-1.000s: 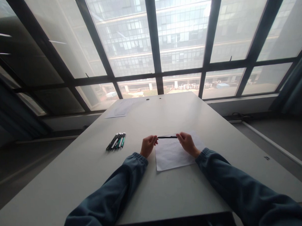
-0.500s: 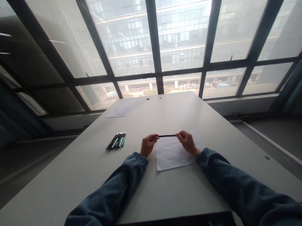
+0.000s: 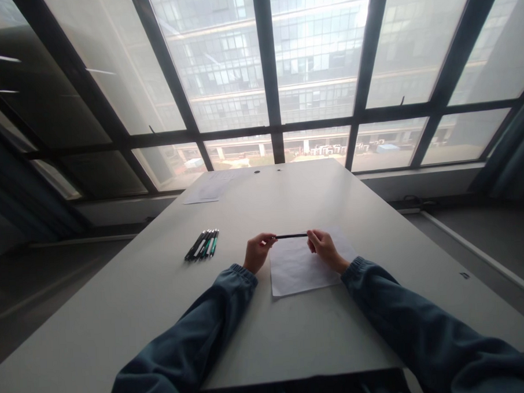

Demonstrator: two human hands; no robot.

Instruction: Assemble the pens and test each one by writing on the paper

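Observation:
A thin black pen is stretched level between my two hands, just above the far edge of a white sheet of paper. My left hand pinches its left end between thumb and fingertips. Around the right end, the fingers of my right hand are closed, with that hand over the paper's right part. To the left of my left hand, several black, white and green pens lie side by side on the white table.
More sheets of paper lie at the table's far left. Two small dark round spots, one a cable hole, mark the far end. Large framed windows stand beyond the table. A small dark mark is near the right edge.
The fingers of my right hand have shifted slightly and curl more around the pen's right end. My left hand and the other things stay where they were.

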